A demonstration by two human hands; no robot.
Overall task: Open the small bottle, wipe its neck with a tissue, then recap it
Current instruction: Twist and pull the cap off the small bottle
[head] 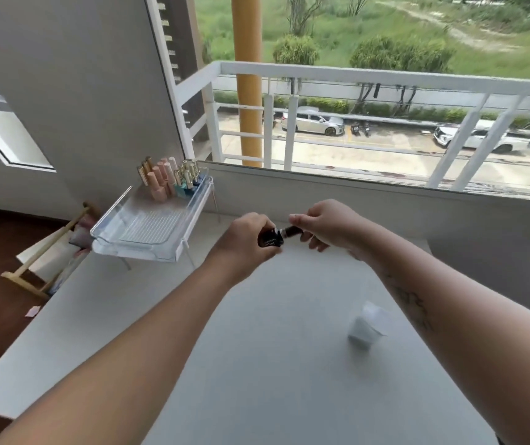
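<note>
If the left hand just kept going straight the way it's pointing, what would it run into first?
The left hand points right, holding the small dark bottle. Straight ahead sits the cap, pinched in the right hand, so it would likely meet that cap and those fingers first. Depth is hard to judge from this single view.

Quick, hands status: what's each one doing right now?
Left hand: closed around the small bottle.
Right hand: fingers closed on the bottle's cap, at the neck.
</note>
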